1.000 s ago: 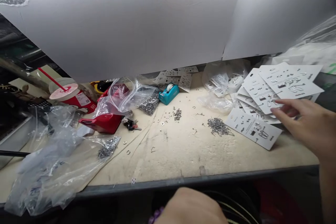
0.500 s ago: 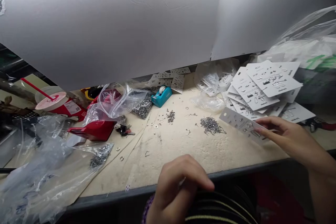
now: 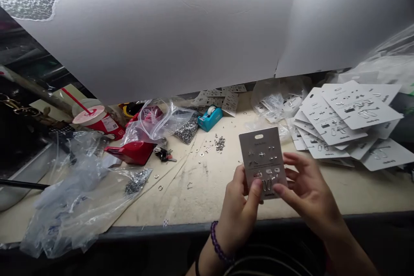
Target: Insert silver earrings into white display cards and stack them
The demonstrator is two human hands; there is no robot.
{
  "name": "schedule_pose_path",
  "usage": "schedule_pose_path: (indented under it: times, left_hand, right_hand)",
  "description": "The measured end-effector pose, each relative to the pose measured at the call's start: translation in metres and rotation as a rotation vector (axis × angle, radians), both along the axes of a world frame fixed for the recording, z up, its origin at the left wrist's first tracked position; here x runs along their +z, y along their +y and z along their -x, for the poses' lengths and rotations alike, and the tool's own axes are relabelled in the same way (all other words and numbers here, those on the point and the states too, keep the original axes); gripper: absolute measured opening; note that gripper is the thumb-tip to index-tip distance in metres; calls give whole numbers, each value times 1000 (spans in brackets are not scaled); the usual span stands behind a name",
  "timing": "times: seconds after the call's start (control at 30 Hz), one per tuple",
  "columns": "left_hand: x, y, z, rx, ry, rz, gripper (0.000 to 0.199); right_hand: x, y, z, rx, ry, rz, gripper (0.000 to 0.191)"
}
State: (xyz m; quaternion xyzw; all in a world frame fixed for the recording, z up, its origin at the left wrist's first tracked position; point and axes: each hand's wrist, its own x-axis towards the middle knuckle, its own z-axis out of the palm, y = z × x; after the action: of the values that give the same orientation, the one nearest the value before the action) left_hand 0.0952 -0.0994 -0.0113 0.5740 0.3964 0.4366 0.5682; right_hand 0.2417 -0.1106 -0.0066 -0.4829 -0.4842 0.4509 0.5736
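Note:
An earring card (image 3: 260,155), grey in the shade with several small metal earrings fixed to it, stands nearly upright above the front of the table. My left hand (image 3: 241,207) grips its lower left part, thumb on the front and fingers behind. At the right edge, my right hand (image 3: 310,198) has its thumb on the lower corner and its fingers curled along the side, partly hidden. To the right lies a fanned stack of white earring cards (image 3: 336,116). A small heap of metal pieces (image 3: 220,143) lies behind the held card, to its left.
A blue tape dispenser (image 3: 210,119) stands near the back. Leftward are a red scoop (image 3: 132,153), keys (image 3: 164,154), a red cup with a straw (image 3: 100,121) and a plastic bag of metal bits (image 3: 137,181). A large white sheet (image 3: 181,39) hangs over the back.
My right hand has brought the card from beside the stack leftward to the front middle and raised it upright. My left hand has moved up and taken hold of it. The view has shifted slightly.

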Motion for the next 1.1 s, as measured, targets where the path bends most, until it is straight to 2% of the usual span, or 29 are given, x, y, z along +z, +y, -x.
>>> schedule_pose_path:
  times: [0.07, 0.2, 0.3, 0.43, 0.6, 0.8, 1.0, 1.1]
  left_hand:
    - [1, 1, 1, 21, 30, -18, 25]
    - [1, 1, 5, -8, 76, -68, 27]
    - [2, 1, 8, -68, 101, 9, 28]
    - [4, 2, 11, -88, 117, 127, 29]
    - [2, 3, 10, -25, 87, 141, 29]
    - [-1, 1, 12, -31, 108, 121, 27]
    - [-1, -1, 18, -12, 138, 92, 24]
    - [-2, -1, 21, -2, 143, 80, 25]
  right_hand:
    - [1, 2, -2, -49, -161, -121, 56]
    - [-2, 11, -13, -53, -541, -291, 57]
    - [-5, 18, -19, -87, -689, -364, 56]
    - [-7, 21, -23, -49, -723, -399, 54]
    - [-6, 20, -28, -16, -679, -472, 44]
    - [1, 20, -26, -26, -820, -568, 25]
    - [2, 17, -23, 49, -845, -576, 25]
    - [1, 15, -22, 32, -855, -581, 28]
